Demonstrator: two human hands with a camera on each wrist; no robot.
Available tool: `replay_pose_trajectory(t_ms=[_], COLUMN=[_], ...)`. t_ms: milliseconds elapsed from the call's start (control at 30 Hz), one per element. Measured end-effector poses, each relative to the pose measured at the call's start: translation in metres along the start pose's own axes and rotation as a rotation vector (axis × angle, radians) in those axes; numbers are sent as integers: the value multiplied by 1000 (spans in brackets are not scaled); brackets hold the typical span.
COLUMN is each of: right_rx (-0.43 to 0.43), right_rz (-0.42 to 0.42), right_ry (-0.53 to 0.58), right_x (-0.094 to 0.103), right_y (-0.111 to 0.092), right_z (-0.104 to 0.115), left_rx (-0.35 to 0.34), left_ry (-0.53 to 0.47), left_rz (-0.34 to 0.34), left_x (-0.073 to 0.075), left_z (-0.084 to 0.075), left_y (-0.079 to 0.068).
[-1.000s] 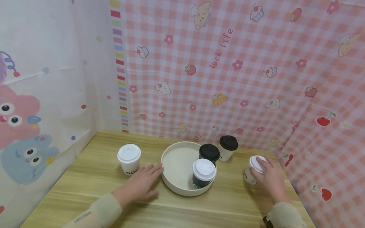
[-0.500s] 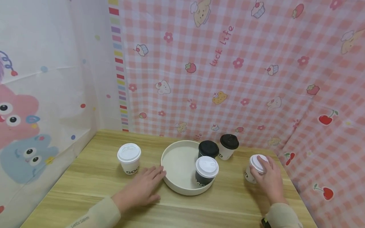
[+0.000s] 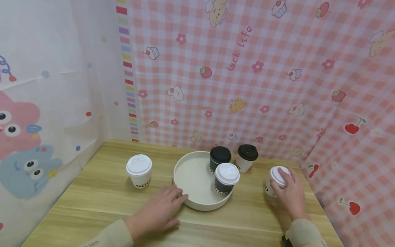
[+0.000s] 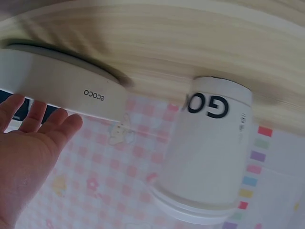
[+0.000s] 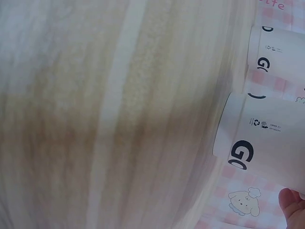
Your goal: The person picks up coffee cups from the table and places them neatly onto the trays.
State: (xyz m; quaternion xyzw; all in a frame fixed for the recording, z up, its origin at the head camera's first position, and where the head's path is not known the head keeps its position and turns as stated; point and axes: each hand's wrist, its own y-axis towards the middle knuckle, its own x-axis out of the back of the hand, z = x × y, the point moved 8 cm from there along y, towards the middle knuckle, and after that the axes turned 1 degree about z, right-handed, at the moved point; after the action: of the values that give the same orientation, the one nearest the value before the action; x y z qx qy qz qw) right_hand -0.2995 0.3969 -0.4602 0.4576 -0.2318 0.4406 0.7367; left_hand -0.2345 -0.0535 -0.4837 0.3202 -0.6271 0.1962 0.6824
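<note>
In the head view, my left hand [image 3: 158, 210] touches the front-left rim of a round cream tray [image 3: 192, 203] with its fingertips, the fingers fairly straight. Two dark paper cups stand upright in the tray's right part: a black-lidded cup [image 3: 220, 158] behind and a white-lidded cup [image 3: 226, 178] in front. At the right, my right hand [image 3: 291, 192] grips a white paper cup [image 3: 271, 188] by its white lid. That cup stands upright on the table; the right wrist view shows its side [image 5: 271, 138] and only a thumb or fingertip at the lid.
Left of the tray stands a white paper cup [image 3: 140, 175] with a white lid. Another white cup with a black lid [image 3: 247, 159] is just behind the tray's right side. Patterned cloth [image 3: 216, 85] hangs along the wooden table's [image 3: 92, 192] back, left and right sides.
The tray has turned counterclockwise, carrying its two dark cups round with it. My left hand has slid right and toward me along the rim. The right hand stays on its cup.
</note>
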Motion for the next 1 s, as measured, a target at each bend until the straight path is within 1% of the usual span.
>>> replay_pose_trajectory(t_ms=[133,233,433,533,633,733,833,1000], right_rx=[6,10,39,78,93,68,44,9], right_rz=[2,11,80,138,236,357,442,515], right_ry=[4,-1,-57,-94,-130,-167,-205,-238], right_x=[1,1,7,10,12,14,17,21], right_y=[0,1,6,11,18,23,27,31], right_z=[2,3,7,12,16,18,20,20], left_rx=[-10,-29,-82,-94,-106,-117,-133,-160], left_ry=[-22,-17,31,28,41,64,84,102], left_rz=[19,27,14,27,30,14,-16,-59], left_x=[-1,-2,-2,-3,-4,-2,-1,0], left_z=[-9,-16,-32,-38,-43,-48,-51,-55], left_y=[1,2,4,5,5,6,5,5])
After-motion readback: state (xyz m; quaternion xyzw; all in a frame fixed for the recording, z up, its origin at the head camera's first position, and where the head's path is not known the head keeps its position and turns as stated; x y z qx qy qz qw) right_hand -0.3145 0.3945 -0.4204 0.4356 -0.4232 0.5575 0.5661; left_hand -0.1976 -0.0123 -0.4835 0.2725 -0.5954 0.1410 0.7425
